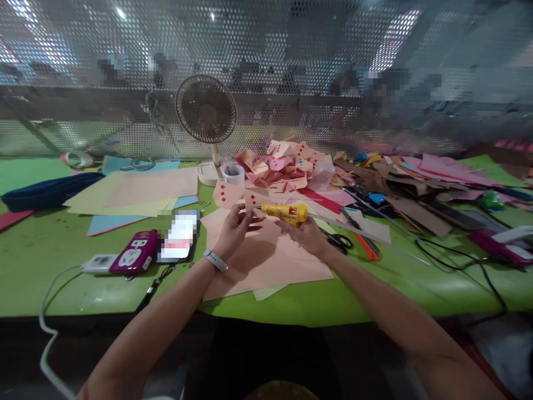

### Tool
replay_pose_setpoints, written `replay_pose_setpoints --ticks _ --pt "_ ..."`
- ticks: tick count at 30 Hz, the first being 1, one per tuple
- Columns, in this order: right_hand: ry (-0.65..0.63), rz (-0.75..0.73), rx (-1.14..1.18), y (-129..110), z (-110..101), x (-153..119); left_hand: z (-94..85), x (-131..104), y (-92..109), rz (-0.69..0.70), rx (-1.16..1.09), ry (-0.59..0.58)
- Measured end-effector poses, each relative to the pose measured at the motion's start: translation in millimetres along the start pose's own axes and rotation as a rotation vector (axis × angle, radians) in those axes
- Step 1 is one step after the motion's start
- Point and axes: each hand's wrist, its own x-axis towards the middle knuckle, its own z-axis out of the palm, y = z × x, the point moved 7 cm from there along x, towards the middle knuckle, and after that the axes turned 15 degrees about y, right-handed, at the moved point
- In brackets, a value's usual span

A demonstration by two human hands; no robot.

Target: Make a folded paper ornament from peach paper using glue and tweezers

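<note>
My right hand (306, 236) is wrapped round a yellow glue gun (281, 211), whose nozzle points left. My left hand (235, 226), with a pale band at the wrist, pinches a pale pink paper piece (260, 198) marked with red diamonds. The nozzle tip is close to that paper; whether they touch I cannot tell. Another pale pink piece with red diamonds (227, 194) stands just behind my left hand. Below both hands lies a large pale pink sheet (266, 272) on the green table cover.
Behind my hands are a heap of folded paper pieces (283, 169), a white cup (234, 176) and a desk fan (206, 109). Scissors (339, 240) and an orange-handled cutter (370, 247) lie right. A phone (179, 236) and a purple power strip (135, 254) lie left.
</note>
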Motion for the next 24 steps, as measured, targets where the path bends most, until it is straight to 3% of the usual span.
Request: replay_pose_setpoints --ticks 24 --pt "-0.002 -0.030 0.012 -0.7 1.1 0.4 1.3 -1.2 2.3 0.011 0.001 -0.007"
